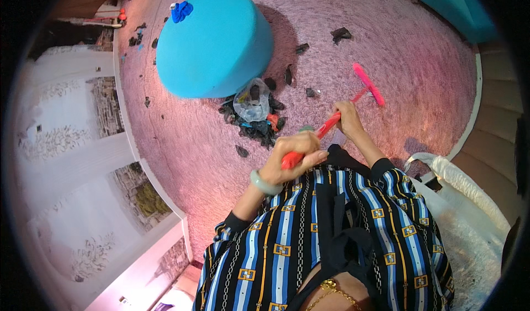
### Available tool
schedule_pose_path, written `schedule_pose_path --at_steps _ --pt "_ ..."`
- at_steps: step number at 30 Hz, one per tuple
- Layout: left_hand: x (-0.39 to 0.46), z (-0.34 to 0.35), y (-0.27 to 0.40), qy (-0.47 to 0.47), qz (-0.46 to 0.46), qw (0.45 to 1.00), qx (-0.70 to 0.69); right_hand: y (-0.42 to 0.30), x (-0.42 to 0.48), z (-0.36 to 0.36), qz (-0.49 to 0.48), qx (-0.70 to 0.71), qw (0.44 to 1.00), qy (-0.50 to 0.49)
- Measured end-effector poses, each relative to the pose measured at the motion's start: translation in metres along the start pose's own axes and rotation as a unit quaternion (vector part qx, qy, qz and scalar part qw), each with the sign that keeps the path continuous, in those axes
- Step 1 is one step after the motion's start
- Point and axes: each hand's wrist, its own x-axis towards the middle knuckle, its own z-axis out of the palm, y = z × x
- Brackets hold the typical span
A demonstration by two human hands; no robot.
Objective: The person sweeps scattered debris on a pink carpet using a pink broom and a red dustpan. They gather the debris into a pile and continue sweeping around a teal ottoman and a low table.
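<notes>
My left hand (pixel 296 151) grips the top end of a red broom handle (pixel 329 125), with a pale bangle on that wrist. Lower down the same handle, my right hand (pixel 348 118) is closed around it. The broom's pink bristle head (pixel 368 84) rests on the pinkish carpet, beyond my right hand. Left of the handle lies a pile of black scraps (pixel 258 134) with some red and blue bits. A clear plastic bag (pixel 251 102) sits on the pile. More dark scraps (pixel 340 35) are scattered over the carpet.
A large turquoise pouf (pixel 207 42) stands beside the pile, with a blue cloth-like item (pixel 181 11) on top. Another turquoise seat (pixel 451 9) is at the upper right. A white, fabric-covered item (pixel 463 224) stands close by my right side. A wall with printed pictures (pixel 74 133) runs along the left.
</notes>
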Motion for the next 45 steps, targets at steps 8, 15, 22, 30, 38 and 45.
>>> schedule_pose_path --at_steps 8,15,22,30,38,45 --pt "-0.066 -0.072 0.072 -0.004 -0.015 0.996 0.092 -0.128 0.002 0.065 -0.163 0.128 0.972 -0.115" --pt "-0.038 -0.064 0.126 -0.112 0.118 0.982 0.093 -0.206 0.021 0.058 -0.225 0.237 0.930 -0.168" --pt "-0.014 -0.064 0.103 -0.024 0.151 0.985 0.075 -0.170 0.060 0.008 -0.189 0.162 0.958 -0.141" --pt "0.073 0.015 0.002 0.061 0.145 0.983 0.091 0.001 0.135 -0.067 -0.229 0.025 0.965 -0.125" --pt "0.139 0.059 -0.049 0.127 0.054 0.984 0.116 0.077 0.177 -0.060 -0.218 0.014 0.972 -0.086" --pt "0.071 0.065 0.037 0.286 -0.055 0.944 0.153 -0.006 0.141 -0.004 -0.393 0.132 0.880 -0.230"
